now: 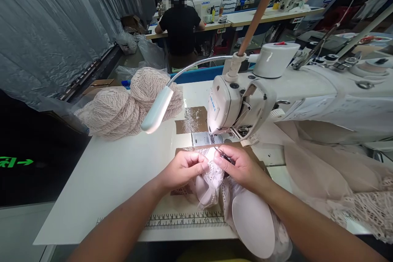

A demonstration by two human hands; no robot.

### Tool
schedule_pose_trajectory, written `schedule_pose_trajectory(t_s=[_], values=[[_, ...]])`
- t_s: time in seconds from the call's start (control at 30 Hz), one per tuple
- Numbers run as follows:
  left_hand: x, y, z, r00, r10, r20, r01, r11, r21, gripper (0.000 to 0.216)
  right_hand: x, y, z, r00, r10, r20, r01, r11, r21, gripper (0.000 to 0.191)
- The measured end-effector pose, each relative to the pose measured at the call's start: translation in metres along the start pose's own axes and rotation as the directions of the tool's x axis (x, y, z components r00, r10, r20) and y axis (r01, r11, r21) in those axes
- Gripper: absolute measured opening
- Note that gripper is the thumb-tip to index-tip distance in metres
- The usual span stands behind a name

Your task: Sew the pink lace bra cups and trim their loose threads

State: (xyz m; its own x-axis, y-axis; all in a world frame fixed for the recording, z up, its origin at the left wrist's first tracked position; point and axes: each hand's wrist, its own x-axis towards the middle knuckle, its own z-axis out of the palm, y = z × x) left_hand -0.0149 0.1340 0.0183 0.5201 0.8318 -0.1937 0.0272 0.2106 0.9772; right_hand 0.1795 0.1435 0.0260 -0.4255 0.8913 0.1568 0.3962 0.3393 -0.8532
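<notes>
A pale pink lace bra (215,180) with moulded cups is bunched up just in front of the sewing machine's needle. One smooth cup (253,223) hangs over the table's front edge. My left hand (184,168) is closed, pinching the lace between thumb and fingers. Dark thread snips (225,156) sit in my right hand (244,168), their tips pointing left beside the lace. My right fingers are closed around them, close to the fabric; whether they also grip the lace I cannot tell.
The sewing machine (225,102) stands behind my hands, a lamp (158,110) reaching out to its left. Stacked lace pieces (123,108) lie at the table's left rear. More beige fabric (331,163) lies at right. A person in black (180,24) sits farther back.
</notes>
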Motion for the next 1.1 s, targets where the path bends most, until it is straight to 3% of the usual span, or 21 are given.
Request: schedule_pose_trajectory(t_s=[0.3, 0.73, 0.83, 0.93, 1.0, 1.03, 1.1], values=[[-0.0009, 0.0004, -0.0014, 1.0, 0.03, 0.01, -0.03, 0.996, 0.079, 0.032, -0.0023, 0.0083, 0.0013, 1.0, 0.0, -0.009, 0.0, 1.0, -0.023, 0.034], [-0.004, 0.0016, -0.003, 1.0, -0.003, 0.031, 0.002, 0.999, 0.043, 0.028, -0.0026, 0.005, 0.0025, 1.0, 0.022, -0.012, -0.022, 1.0, -0.018, 0.028], [-0.0031, 0.0028, -0.0043, 0.994, 0.101, 0.037, -0.105, 0.987, 0.122, 0.031, -0.0034, 0.0075, 0.0027, 1.0, 0.028, -0.008, -0.028, 0.999, -0.015, 0.023], [-0.0004, 0.0008, -0.006, 0.945, 0.325, -0.045, -0.299, 0.909, 0.289, 0.02, -0.0039, 0.0084, 0.0033, 1.0, 0.007, 0.03, -0.008, 1.0, 0.03, 0.023], [0.0011, -0.0015, -0.006, 0.892, 0.451, -0.023, -0.395, 0.803, 0.446, 0.044, -0.0042, 0.0071, 0.0045, 0.993, -0.04, 0.109, 0.027, 0.993, 0.117, 0.022], [0.0015, -0.0024, -0.0055, 0.886, 0.462, 0.022, -0.409, 0.761, 0.504, 0.052, -0.0044, 0.0059, 0.0054, 0.986, -0.072, 0.153, 0.046, 0.985, 0.164, 0.021], [0.0016, -0.0033, -0.0036, 0.916, 0.391, 0.086, -0.37, 0.745, 0.554, 0.044, -0.0046, 0.003, 0.0074, 0.967, -0.128, 0.222, 0.074, 0.969, 0.236, 0.02]])
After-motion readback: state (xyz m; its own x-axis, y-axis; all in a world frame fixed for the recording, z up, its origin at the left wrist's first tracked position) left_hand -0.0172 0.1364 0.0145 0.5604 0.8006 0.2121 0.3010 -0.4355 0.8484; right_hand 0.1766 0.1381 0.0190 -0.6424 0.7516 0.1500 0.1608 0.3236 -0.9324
